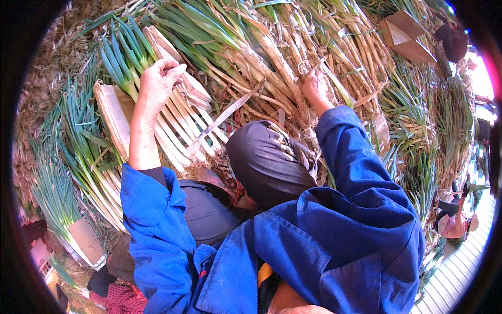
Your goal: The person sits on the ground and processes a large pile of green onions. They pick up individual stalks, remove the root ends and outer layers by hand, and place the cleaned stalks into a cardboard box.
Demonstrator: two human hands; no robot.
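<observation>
My left hand point(162, 80) hovers over a row of peeled long green onions point(178, 129), fingers loosely bent, with nothing visible in them. These onions have white shanks, green tops and stringy roots toward my knees, and lie between upright cardboard flaps point(115, 114). To the right, my right hand point(315, 88) reaches into unpeeled onions point(270, 66) wrapped in dry brown leaves. Its fingers are bent beside a pale curled loop point(303, 67) and a thin dry strip; whether they grip anything is unclear. A long dry leaf point(227, 117) slants across the peeled row.
More green onions point(86, 157) lie at the left, and another bunch point(55, 204) rests by a cardboard piece point(88, 241). An open cardboard box point(406, 37) sits at the upper right. Other people appear at the lower left and right rim. My dark-trousered knee point(268, 165) rises centrally.
</observation>
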